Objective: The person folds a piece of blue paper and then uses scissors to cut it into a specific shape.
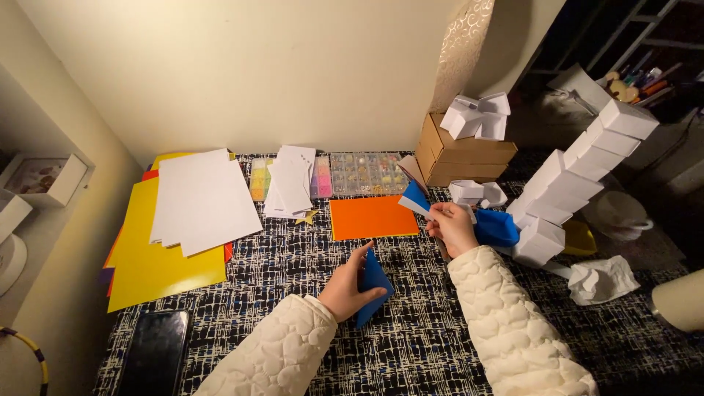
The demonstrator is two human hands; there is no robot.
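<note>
My left hand [346, 284] holds a folded blue paper piece [374, 287] just above the black-and-white patterned table cover [411, 345]. My right hand [452, 226] is raised a little farther back and pinches another blue paper piece [415, 198] with a white underside. An orange sheet [372, 217] lies flat between the hands and the back of the table. More blue folded paper [497, 226] rests right behind my right hand. Both arms wear cream quilted sleeves.
White sheets [202, 202] lie on yellow paper [150, 257] at left, a dark phone [155, 352] in front. Clear bead boxes [365, 173] line the back. A cardboard box [458, 158] and stacked white paper boxes [579, 180] stand at right, crumpled white paper [601, 279] beside.
</note>
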